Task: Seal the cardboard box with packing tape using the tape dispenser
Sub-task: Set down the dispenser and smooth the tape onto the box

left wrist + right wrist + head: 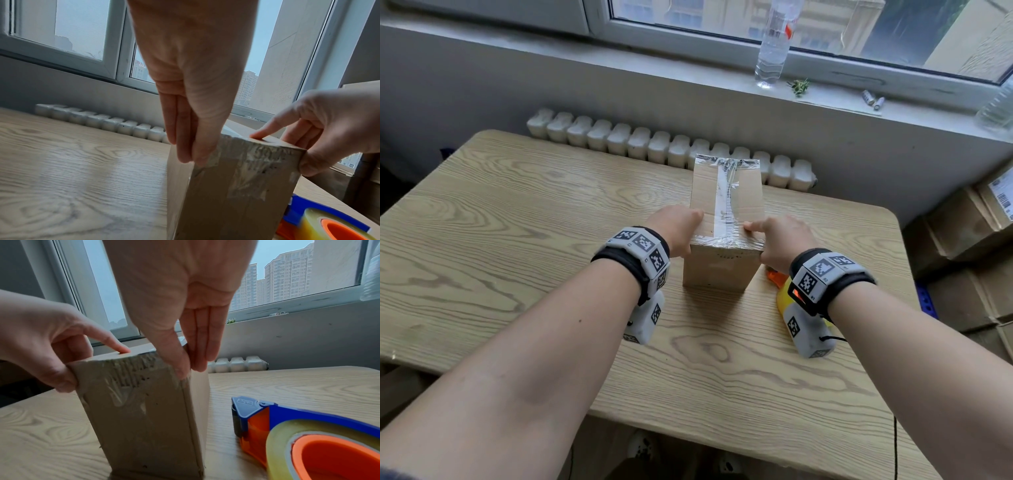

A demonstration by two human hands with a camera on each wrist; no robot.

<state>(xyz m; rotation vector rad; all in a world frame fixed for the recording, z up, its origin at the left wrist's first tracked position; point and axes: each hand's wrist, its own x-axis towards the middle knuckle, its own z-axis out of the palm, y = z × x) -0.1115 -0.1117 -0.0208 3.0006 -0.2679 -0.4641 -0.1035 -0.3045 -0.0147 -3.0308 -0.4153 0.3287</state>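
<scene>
A tall cardboard box (pixel 726 205) stands upright in the middle of the wooden table (pixel 517 222). Clear tape (pixel 724 198) runs along its top seam and folds over the near and far edges. My left hand (pixel 690 222) lies against the box's near left corner: straight fingers (pixel 180 138) lie along the side and the thumb presses the tape end. My right hand (pixel 756 236) mirrors it at the near right corner, forefinger tip on top, thumb (pixel 180 368) on the tape. The blue and orange tape dispenser (pixel 308 434) lies on the table right of the box, held by no hand.
A white radiator (pixel 619 140) runs behind the table. On the windowsill stand a water bottle (pixel 774 44) and two small batteries (pixel 873 99). Stacked cardboard boxes (pixel 969 246) sit at the right of the table.
</scene>
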